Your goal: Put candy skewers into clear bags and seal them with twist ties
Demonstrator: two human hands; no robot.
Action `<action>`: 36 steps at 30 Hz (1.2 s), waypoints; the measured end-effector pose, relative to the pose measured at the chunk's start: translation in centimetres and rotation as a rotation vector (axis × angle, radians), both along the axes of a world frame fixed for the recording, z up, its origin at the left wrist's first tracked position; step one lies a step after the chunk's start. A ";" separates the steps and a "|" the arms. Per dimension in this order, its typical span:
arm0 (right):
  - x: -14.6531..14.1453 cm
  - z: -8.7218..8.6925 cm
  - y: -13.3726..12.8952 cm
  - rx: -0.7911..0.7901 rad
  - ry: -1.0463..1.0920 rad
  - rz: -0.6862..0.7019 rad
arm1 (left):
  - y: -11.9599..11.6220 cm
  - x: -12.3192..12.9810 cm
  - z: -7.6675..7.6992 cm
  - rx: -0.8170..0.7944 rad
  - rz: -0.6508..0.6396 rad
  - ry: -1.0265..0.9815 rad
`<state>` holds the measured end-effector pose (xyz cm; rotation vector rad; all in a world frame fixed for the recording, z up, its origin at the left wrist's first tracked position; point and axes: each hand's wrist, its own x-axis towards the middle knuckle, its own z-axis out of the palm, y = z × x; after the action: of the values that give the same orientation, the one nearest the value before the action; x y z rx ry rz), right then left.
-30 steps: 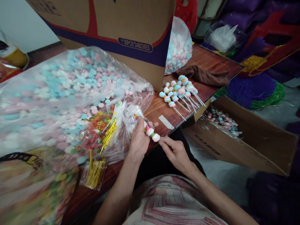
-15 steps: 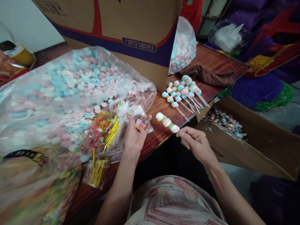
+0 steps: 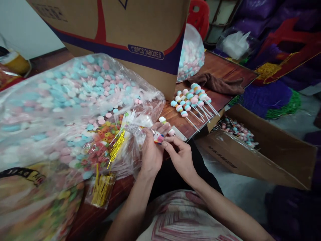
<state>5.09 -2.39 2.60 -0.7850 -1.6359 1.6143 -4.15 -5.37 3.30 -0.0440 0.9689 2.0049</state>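
My left hand (image 3: 152,152) is closed around a small clear bag with a colourful print (image 3: 158,137). My right hand (image 3: 181,154) meets it, its thumb and forefinger at the lower edge of that bag. A marshmallow skewer (image 3: 162,119) of pale sweets shows behind my left fingers, its lower end running to my right hand; the stick itself is hidden. Left of my hands lie gold twist ties (image 3: 117,147), white sticks (image 3: 129,117) and fruit-coloured gummy rings (image 3: 107,134). Finished-looking marshmallow skewers (image 3: 193,100) lie in a group on the table (image 3: 173,113).
A big clear bag of pastel marshmallows (image 3: 75,83) covers the left of the table. Behind it stands a large cardboard carton (image 3: 112,26). An open cardboard box (image 3: 271,150) with several skewers sits low on the right. A brown cloth (image 3: 218,83) lies at the far edge.
My right hand has moved left with the skewer and now meets my left hand at the printed bag. My left fingers have curled in, and the skewer is now partly behind them.
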 end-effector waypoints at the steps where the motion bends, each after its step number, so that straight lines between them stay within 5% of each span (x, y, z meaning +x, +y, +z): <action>1: -0.3 0.0 -0.1 -0.093 0.024 -0.018 | 0.0 0.2 -0.1 0.012 -0.004 0.007; 4: -0.9 -0.1 -0.1 -0.232 0.079 -0.081 | -0.1 0.8 -0.1 0.029 -0.034 0.054; 8: -0.9 0.0 0.5 -0.199 0.088 -0.155 | -0.5 0.8 -0.1 0.033 -0.046 0.135; 13: -0.4 -0.1 1.4 -0.212 0.083 -0.222 | -1.4 -0.2 -0.6 -0.080 0.207 0.181; 24: 0.2 0.3 2.1 -0.474 0.236 -0.001 | -1.3 -0.4 -0.8 -0.154 0.285 0.235; 30: -0.1 -0.3 2.5 -0.387 0.164 0.179 | -1.7 0.0 -0.9 -0.098 0.103 0.260; 36: 0.0 -1.0 2.3 -0.197 0.044 0.132 | -2.0 -0.6 -1.0 -0.142 0.251 0.245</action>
<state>5.05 -0.04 1.56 -0.7473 -1.5416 1.8946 -4.78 -7.33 2.34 0.0028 1.3161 2.2024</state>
